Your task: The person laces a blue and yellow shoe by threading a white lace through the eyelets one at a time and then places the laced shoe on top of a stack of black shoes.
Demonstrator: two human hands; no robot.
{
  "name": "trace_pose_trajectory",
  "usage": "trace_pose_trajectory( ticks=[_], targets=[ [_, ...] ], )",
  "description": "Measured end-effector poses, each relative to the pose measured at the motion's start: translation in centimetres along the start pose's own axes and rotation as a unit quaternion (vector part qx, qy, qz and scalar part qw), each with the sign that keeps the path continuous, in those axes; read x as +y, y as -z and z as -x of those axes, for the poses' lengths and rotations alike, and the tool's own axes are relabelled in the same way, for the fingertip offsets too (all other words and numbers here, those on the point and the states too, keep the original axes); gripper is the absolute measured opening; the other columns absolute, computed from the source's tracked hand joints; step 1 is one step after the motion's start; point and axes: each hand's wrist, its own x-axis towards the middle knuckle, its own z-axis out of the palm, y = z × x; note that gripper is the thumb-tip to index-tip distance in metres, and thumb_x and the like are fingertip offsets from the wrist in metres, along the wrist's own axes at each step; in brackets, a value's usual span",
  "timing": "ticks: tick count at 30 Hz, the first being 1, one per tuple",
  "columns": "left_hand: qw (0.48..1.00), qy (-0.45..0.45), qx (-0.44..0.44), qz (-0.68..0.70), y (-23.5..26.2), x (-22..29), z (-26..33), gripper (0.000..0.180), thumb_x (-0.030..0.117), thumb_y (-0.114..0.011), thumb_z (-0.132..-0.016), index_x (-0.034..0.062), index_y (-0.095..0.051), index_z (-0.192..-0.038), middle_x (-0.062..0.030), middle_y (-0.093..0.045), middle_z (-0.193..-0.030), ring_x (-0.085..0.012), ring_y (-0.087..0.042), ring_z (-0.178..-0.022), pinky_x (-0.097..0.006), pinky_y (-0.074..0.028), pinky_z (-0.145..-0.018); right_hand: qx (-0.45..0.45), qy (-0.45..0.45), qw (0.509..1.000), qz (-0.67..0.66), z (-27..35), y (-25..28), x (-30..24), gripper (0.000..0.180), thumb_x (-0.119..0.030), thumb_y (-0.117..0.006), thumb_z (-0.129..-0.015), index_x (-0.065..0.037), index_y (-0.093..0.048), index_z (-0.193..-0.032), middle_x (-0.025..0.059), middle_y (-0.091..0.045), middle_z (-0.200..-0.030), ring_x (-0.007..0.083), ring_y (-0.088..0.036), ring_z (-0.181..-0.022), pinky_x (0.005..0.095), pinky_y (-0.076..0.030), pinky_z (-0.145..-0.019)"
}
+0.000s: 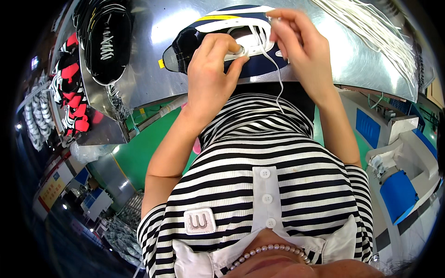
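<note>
A navy and white shoe upper [259, 67] with a black lining lies on the metal table, its grey-tipped heel end toward the left. My left hand [208, 69] grips the near edge of its opening, thumb outside and fingers bent over the white eyelet strip. A white shoelace [280, 78] runs through the eyelets, and one loose end hangs over the table edge against my striped top. At the right end of the upper is my right hand [301, 48], its thumb and fingers pinched together. Blur at those fingertips hides what they hold. A yellow strip [218, 18] lies along the far side.
Many loose white laces [371, 37] are spread on the right of the metal table [157, 60]. At its left stands a stack of black shoe uppers [107, 48]. Red, black and white pieces [74, 102] pile up beyond. A blue and white machine [401, 185] stands right.
</note>
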Motion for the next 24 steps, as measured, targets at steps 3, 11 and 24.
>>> trace_pose_trajectory(
  ticks=[3,11,24],
  targets=[
    [0.997,0.074,-0.002,0.034,0.3,0.4,0.0,0.029,0.01,-0.079,-0.078,0.0019,-0.061,-0.1,-0.0133,-0.067,-0.093,-0.0287,-0.066,-0.083,-0.036,-0.052,-0.072,-0.075,-0.077,0.993,0.054,2.6,0.6,-1.6,0.021,-0.016,-0.059,-0.096,-0.005,-0.058,-0.113,0.0085,-0.065,-0.074,0.0174,-0.063,-0.064,0.0279,-0.048,-0.06],
    [0.993,0.09,-0.083,-0.009,1.2,-0.3,-0.6,0.028,0.02,-0.078,-0.081,0.0015,-0.063,-0.096,-0.0116,-0.07,-0.086,-0.0269,-0.067,-0.074,-0.032,-0.052,-0.066,-0.098,-0.067,0.99,0.079,4.1,-0.7,0.5,0.013,-0.012,-0.06,-0.095,-0.002,-0.053,-0.1,0.0123,-0.067,-0.076,0.0282,-0.067,-0.067,0.0352,-0.05,-0.06],
    [0.995,-0.072,-0.062,-0.01,0.3,-1.9,-0.1,0.04,0.009,-0.076,-0.081,0.0032,-0.055,-0.115,-0.0127,-0.071,-0.086,-0.0296,-0.068,-0.075,-0.033,-0.052,-0.064,-0.101,-0.1,0.972,0.186,1.8,-3.8,0.4,0.022,-0.022,-0.058,-0.095,-0.002,-0.05,-0.098,0.0159,-0.067,-0.075,0.0378,-0.066,-0.071,0.0452,-0.051,-0.064]
  ],
)
